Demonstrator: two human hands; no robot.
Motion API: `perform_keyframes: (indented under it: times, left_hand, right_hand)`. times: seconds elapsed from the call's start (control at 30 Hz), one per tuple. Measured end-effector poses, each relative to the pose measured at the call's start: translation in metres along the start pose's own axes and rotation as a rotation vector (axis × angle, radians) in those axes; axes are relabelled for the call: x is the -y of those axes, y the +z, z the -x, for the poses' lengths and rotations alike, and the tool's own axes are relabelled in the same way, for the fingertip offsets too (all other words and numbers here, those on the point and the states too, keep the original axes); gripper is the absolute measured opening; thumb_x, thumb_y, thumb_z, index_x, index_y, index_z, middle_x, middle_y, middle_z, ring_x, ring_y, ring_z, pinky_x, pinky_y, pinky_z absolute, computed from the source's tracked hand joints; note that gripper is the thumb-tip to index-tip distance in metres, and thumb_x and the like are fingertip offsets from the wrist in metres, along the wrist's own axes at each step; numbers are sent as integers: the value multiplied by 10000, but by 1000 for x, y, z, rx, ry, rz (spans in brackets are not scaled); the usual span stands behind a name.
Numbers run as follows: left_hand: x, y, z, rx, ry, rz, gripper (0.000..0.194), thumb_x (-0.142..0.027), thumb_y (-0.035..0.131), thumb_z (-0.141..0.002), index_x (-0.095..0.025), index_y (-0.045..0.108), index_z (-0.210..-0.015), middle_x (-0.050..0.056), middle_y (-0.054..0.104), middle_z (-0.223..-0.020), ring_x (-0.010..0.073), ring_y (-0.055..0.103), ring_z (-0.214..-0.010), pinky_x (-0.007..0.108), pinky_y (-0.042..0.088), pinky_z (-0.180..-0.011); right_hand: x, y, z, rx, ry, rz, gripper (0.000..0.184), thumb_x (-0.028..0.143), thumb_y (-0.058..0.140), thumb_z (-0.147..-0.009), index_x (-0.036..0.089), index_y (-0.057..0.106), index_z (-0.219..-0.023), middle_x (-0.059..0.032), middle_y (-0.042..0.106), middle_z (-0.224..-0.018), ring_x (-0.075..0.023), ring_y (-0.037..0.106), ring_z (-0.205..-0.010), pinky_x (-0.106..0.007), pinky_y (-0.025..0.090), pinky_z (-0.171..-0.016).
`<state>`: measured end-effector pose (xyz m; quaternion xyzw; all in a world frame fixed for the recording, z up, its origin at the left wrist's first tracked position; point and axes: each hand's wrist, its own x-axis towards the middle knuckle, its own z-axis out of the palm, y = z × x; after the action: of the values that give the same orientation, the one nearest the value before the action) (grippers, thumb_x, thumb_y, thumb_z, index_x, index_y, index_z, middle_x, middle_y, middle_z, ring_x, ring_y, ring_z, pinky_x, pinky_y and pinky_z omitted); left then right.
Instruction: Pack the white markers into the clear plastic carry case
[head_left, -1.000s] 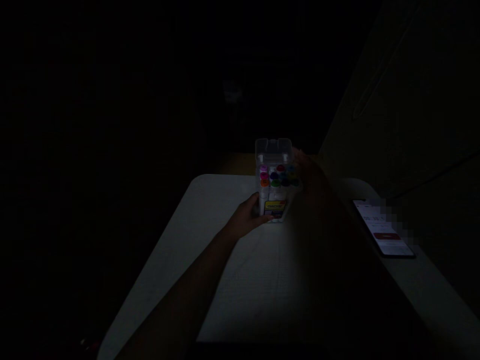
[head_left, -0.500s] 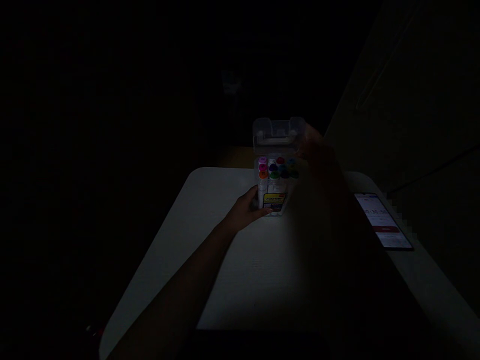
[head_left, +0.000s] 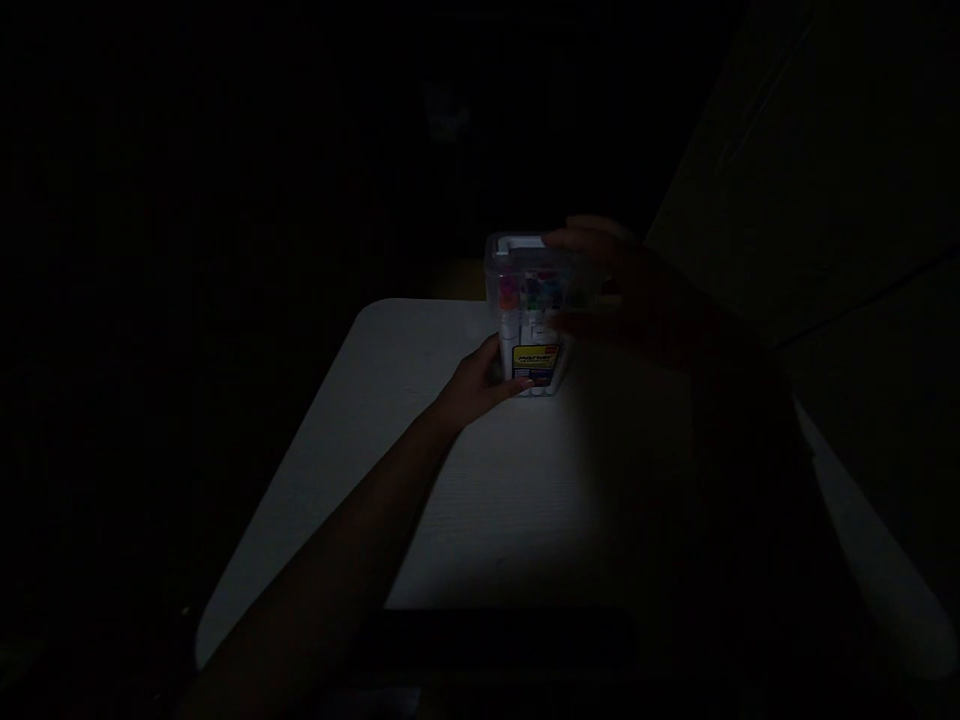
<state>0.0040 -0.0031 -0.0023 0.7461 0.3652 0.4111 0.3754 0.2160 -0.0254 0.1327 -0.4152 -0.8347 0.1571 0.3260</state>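
A clear plastic marker case stands upright near the far edge of the white table. It is packed with white-bodied markers with coloured ends, and a yellow and dark label is on its front. My left hand grips the lower left side, thumb across the front by the label. The clear lid, with a handle on top, lies down over the marker ends. At its right side is my right hand, fingers over the top and thumb at the front. Deep shadow covers much of that hand.
Under the case is the white tabletop with rounded corners. My right forearm and its shadow cover the table's right part. A thin dark cable runs at the right. Most of the surroundings are too dark to make out.
The raised lid has come down over the markers. My right hand has moved from behind the lid to its top and front. The phone at the right is now hidden behind my right arm.
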Motion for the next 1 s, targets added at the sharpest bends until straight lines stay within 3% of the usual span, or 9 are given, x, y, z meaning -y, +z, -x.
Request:
perform_keyframes:
  times: [0.17, 0.43, 0.67, 1.0]
  left_hand:
    - [-1, 0, -1, -5, 37, -6, 710, -599, 685, -681, -166, 488, -1208, 118, 646, -1201, 251, 630, -1080, 390, 511, -950]
    - [-5, 0, -1, -8, 25, 21, 715, -592, 693, -675, -154, 494, -1204, 121, 644, -1200, 249, 630, -1081, 383, 518, -937]
    - [-3, 1, -1, -13, 24, 10, 724, -582, 698, -676, -152, 487, -1218, 125, 638, -1211, 256, 621, -1099, 386, 505, -958]
    - [-3, 1, -1, -13, 54, -2, 700, -581, 681, -697, -145, 491, -1210, 128, 647, -1190, 259, 634, -1075, 386, 524, -931]
  right_hand:
    - [-1, 1, -3, 13, 19, 54, 745, 486, 725, -692, 293, 467, -1364, -37, 291, -1505, -268, 372, -1361, -471, 441, -1041]
    - [-3, 3, -2, -22, -18, 129, 671, 507, 665, -755, 316, 473, -1368, -42, 303, -1495, -223, 350, -1379, -409, 408, -1081]
    - [2, 0, -2, -1, -51, 136, 640, 505, 619, -800, 255, 486, -1374, -106, 333, -1472, -215, 387, -1352, -359, 408, -1082]
    - [6, 1, -2, 40, -111, 288, 594, 466, 531, -857, 344, 397, -1423, 24, 297, -1519, -266, 296, -1408, -461, 318, -1156]
